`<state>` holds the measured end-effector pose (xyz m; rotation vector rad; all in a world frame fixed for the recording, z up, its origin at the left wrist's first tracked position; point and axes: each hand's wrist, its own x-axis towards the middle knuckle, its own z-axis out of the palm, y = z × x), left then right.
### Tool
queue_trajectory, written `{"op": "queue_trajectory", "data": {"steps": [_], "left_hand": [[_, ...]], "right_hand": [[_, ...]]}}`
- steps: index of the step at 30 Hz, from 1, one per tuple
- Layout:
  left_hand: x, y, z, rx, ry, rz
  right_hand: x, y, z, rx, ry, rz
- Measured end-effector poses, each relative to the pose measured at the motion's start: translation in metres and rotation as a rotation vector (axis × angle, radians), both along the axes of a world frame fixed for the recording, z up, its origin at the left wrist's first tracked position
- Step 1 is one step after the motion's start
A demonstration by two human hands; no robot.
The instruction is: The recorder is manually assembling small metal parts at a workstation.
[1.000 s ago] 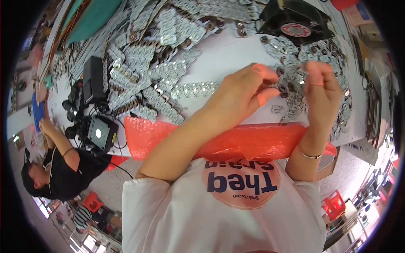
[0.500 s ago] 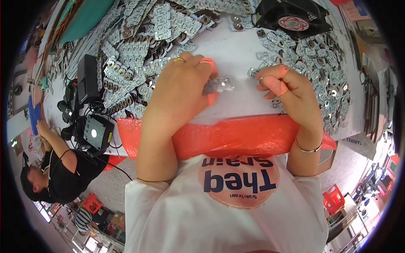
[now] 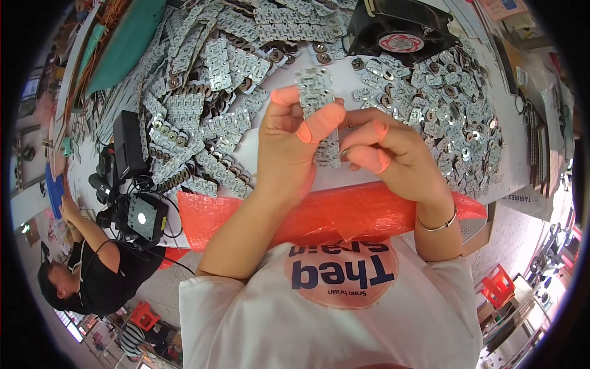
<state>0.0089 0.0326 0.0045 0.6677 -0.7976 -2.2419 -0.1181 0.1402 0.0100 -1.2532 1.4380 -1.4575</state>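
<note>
Now the strip [image 3: 319, 117] is up off the table [image 3: 276, 80], vertical at centre frame; half a second ago both hands were low. Left hand [image 3: 289, 147] pinches its middle, right hand [image 3: 393, 154] clamps the bottom end. Loose boards [image 3: 203, 123] at 10 o'clock, fan [image 3: 399, 31] at 1.

1. The bare white table [image 3: 279, 83] just behind my hands is the one open patch.
2. Left of that patch, heaped circuit strips [image 3: 203, 117] block me.
3. Right of it, loose small boards [image 3: 448, 117] crowd in.
4. Behind it stands a black fan [image 3: 399, 31].
</note>
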Motion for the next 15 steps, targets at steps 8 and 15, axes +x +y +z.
{"op": "queue_trajectory", "data": {"steps": [8,15], "left_hand": [[-0.001,-0.005,-0.002,0.077,0.073,0.199],[-0.005,-0.013,0.016,-0.802,-0.184,0.283]], "right_hand": [[0.004,0.0,0.005,0.018,-0.277,-0.049],[-0.011,0.001,-0.001,0.034,0.039,-0.173]]}}
